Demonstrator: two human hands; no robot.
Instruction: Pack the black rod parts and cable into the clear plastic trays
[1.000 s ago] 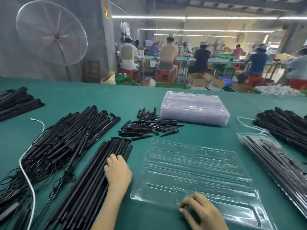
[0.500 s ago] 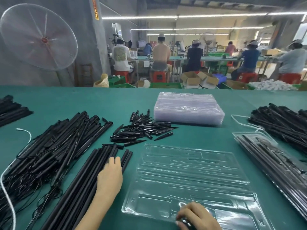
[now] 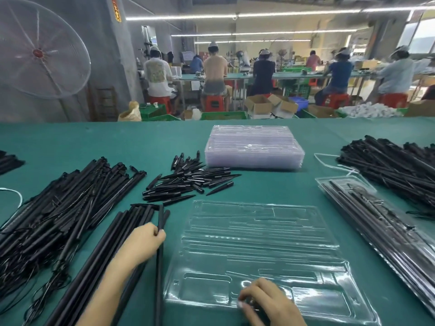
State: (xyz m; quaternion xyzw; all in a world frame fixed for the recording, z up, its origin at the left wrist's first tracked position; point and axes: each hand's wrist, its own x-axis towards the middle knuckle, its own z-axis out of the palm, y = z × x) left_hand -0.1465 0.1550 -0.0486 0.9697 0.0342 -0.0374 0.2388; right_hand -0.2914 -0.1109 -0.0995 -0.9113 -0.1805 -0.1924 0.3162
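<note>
Nearest the viewer, the right hand [image 3: 270,302] rests on the near edge of an empty clear plastic tray [image 3: 259,250], fingers curled around something small and dark that cannot be identified. Left of the tray, the left hand [image 3: 141,243] pinches one long black rod [image 3: 160,231] at the edge of a bundle of rods [image 3: 98,267]. Further left lies a heap of rods with cables [image 3: 58,208]. Right of the tray sits a filled tray [image 3: 376,227]. Beyond the tray are short black pointed parts [image 3: 188,182] and a stack of trays [image 3: 254,147] on the green counter [image 3: 117,142]. Past it, seated workers, a large fan [image 3: 37,52] and an unreadable red-and-yellow sign [image 3: 116,8].
</note>
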